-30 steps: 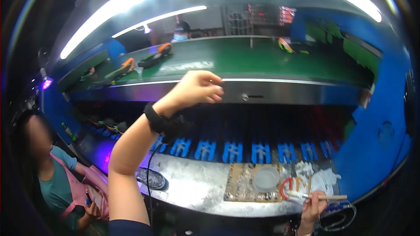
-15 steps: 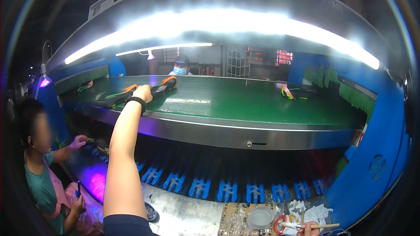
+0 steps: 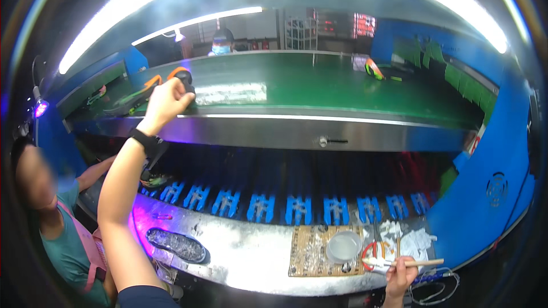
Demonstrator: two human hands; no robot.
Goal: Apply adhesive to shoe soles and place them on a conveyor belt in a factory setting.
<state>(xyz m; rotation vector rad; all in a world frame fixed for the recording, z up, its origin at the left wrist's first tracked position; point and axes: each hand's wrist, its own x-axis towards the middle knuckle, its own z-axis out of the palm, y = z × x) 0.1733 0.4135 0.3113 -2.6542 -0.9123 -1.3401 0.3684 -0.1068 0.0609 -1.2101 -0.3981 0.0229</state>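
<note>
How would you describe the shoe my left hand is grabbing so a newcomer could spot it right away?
Find the long green conveyor belt above the steel bench. At its near left edge the left hand grips a black shoe with orange trim. Unlike the flat shoes lying further left, it stands highest, right under the fingers.

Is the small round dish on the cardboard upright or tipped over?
Upright: the round dish sits flat on the cardboard, its open mouth facing up.

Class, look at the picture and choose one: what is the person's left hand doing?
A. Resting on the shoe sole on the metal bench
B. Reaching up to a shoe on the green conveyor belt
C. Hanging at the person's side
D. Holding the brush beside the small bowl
B: the left hand is raised to the orange-and-black shoe on the green conveyor belt, while the right hand holds the brush.
</note>
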